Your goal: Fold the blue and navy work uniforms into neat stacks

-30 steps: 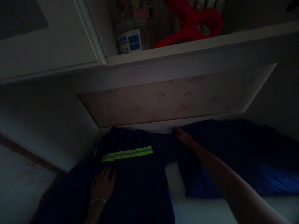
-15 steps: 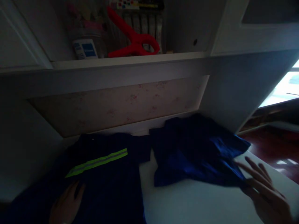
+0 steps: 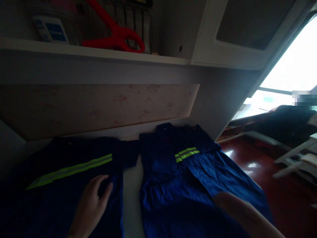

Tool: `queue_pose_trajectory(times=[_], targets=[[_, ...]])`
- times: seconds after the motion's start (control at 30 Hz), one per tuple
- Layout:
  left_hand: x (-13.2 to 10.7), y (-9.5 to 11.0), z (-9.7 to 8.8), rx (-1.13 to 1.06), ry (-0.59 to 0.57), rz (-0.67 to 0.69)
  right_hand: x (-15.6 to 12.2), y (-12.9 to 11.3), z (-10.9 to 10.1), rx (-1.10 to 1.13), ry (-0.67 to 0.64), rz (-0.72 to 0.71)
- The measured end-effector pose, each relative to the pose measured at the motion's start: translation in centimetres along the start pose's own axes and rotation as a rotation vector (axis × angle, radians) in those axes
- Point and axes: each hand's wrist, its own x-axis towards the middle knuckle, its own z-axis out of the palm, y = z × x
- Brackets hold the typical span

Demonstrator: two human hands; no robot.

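Observation:
Two dark blue work shirts with yellow-green reflective stripes lie side by side on a pale surface. Over the left shirt (image 3: 74,155) is my left hand (image 3: 92,203), thumb and fingers apart and nothing held. The right shirt (image 3: 168,188) lies spread toward me, its collar at the wall and its front creased. My right hand (image 3: 231,205) is on or just above its lower right part. Motion blur hides those fingers, so whether they grip the cloth does not show.
Above hangs a shelf (image 3: 99,54) holding a red spring clamp (image 3: 119,38) and a labelled jar (image 3: 51,29). At the right are a reddish floor (image 3: 237,158), white furniture (image 3: 294,153) and a bright window (image 3: 289,62). A person in dark clothing (image 3: 284,125) is near the window.
The right shirt was bunched and folded over; it is now spread out with its stripe showing. My left hand has risen from the left shirt. The view has turned right.

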Motion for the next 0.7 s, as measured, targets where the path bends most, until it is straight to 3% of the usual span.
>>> queue_pose_trajectory(times=[0.1, 0.17, 0.27, 0.37, 0.53, 0.63, 0.7], targets=[[-1.9, 6.8, 4.6, -0.162, -0.12, 0.049, 7.7, -0.7, -0.5, -0.353, 0.216, -0.139], [-2.8, 9.7, 7.5, -0.188, -0.166, 0.08, 12.7, -0.5, -0.8, -0.686, 0.374, -0.188], [-2.8, 11.9, 10.9, -0.159, -0.209, 0.078, 17.6, 0.8, -1.3, -1.059, 0.404, -0.05], [-1.8, 12.6, 12.9, -0.16, -0.193, 0.02, 19.6, 2.4, -1.9, -1.213, 0.385, 0.111], [0.2, 12.4, 13.4, -0.287, -0.153, -0.065, 20.4, 4.2, -2.5, -1.325, 0.326, 0.008], [0.8, 12.5, 11.9, -0.383, -0.111, -0.167, 20.5, 4.0, -2.8, -1.274, 0.342, -0.038], [0.4, 13.0, 10.0, -0.451, -0.096, -0.241, 20.3, 3.4, -3.6, -1.199, 0.4, -0.02]])
